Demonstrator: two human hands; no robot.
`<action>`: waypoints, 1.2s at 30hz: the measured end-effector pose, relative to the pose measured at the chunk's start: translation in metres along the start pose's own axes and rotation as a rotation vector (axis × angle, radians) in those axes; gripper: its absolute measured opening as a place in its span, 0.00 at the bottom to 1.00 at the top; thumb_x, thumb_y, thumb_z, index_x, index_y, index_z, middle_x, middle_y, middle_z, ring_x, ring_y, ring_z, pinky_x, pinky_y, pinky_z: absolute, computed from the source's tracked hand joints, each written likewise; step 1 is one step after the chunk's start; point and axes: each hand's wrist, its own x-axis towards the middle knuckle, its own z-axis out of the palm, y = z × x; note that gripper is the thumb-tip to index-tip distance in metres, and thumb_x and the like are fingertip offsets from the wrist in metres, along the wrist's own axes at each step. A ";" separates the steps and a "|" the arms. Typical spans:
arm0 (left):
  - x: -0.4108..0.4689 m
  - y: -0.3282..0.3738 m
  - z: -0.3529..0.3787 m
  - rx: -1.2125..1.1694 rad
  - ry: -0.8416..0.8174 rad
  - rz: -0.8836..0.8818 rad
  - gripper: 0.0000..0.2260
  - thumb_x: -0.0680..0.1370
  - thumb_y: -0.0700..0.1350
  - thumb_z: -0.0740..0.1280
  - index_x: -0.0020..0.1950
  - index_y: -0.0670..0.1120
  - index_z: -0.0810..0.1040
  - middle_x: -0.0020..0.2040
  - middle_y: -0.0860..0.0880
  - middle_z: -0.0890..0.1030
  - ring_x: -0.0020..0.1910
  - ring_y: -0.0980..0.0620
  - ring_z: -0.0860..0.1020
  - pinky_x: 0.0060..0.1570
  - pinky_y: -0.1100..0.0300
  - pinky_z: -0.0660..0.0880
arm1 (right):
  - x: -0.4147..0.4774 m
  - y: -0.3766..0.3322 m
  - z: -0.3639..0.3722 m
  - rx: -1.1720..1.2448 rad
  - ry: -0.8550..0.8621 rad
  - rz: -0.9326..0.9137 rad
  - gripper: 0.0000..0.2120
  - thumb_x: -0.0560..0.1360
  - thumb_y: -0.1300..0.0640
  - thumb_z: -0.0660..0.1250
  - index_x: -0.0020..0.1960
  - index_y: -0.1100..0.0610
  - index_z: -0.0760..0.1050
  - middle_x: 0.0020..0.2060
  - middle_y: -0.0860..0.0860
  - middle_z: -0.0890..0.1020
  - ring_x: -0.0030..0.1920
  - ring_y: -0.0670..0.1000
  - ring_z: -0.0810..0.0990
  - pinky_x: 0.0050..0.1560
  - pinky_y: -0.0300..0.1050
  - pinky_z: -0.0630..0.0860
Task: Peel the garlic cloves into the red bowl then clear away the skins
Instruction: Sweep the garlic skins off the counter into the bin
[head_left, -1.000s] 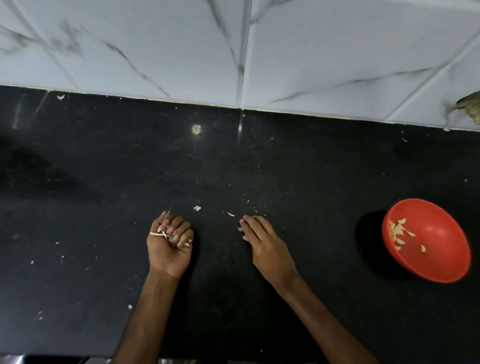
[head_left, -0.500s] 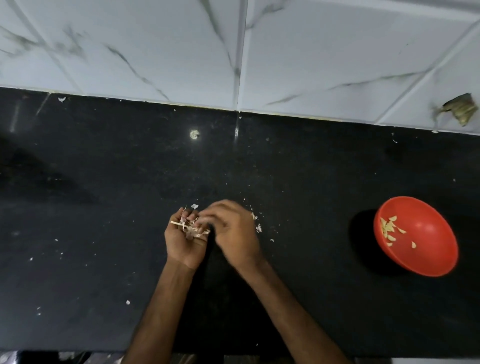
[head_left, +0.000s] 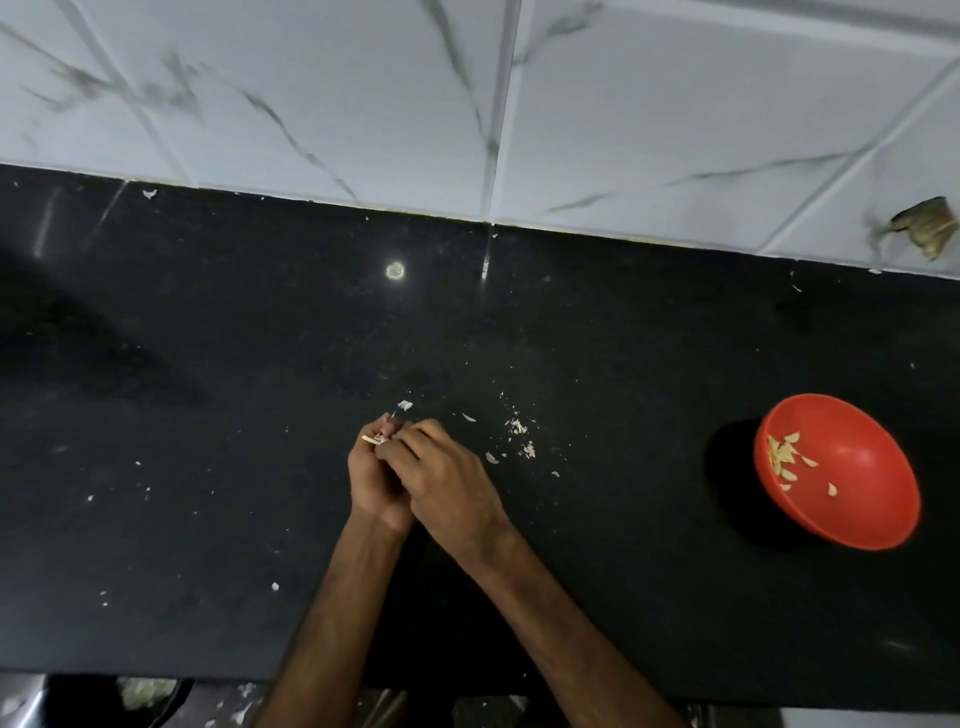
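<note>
Two hands are meeting mid-counter in the head view. The left hand is clenching a bundle of garlic skins, and the right hand is pinching at that bundle. Loose flakes are lying just right of them on the black counter. The red bowl, holding peeled cloves, is sitting well apart at the right. I'd be sweeping those flakes together first, keeping the fist tight.

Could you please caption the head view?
Left hand and right hand pinch garlic skins over black counter; peeled cloves in red bowl.
</note>
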 end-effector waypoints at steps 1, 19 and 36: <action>-0.002 -0.004 0.001 0.007 -0.010 0.004 0.16 0.79 0.47 0.57 0.31 0.49 0.71 0.29 0.52 0.73 0.31 0.56 0.74 0.34 0.63 0.76 | 0.001 0.000 0.000 0.013 0.022 0.018 0.12 0.73 0.66 0.60 0.47 0.57 0.81 0.43 0.50 0.82 0.46 0.50 0.79 0.41 0.42 0.80; -0.001 0.064 -0.007 -0.268 -0.148 0.108 0.16 0.76 0.42 0.60 0.28 0.48 0.66 0.29 0.53 0.66 0.29 0.57 0.64 0.27 0.65 0.63 | -0.077 0.085 -0.004 -0.130 -0.189 0.746 0.47 0.76 0.27 0.42 0.81 0.60 0.44 0.81 0.54 0.45 0.81 0.52 0.42 0.80 0.55 0.42; -0.023 0.090 -0.029 -0.248 -0.050 0.179 0.16 0.75 0.43 0.61 0.27 0.49 0.66 0.30 0.54 0.66 0.29 0.57 0.64 0.26 0.66 0.62 | -0.044 0.055 0.036 0.019 -0.364 -0.052 0.20 0.82 0.58 0.61 0.72 0.61 0.72 0.70 0.54 0.73 0.73 0.53 0.68 0.68 0.47 0.73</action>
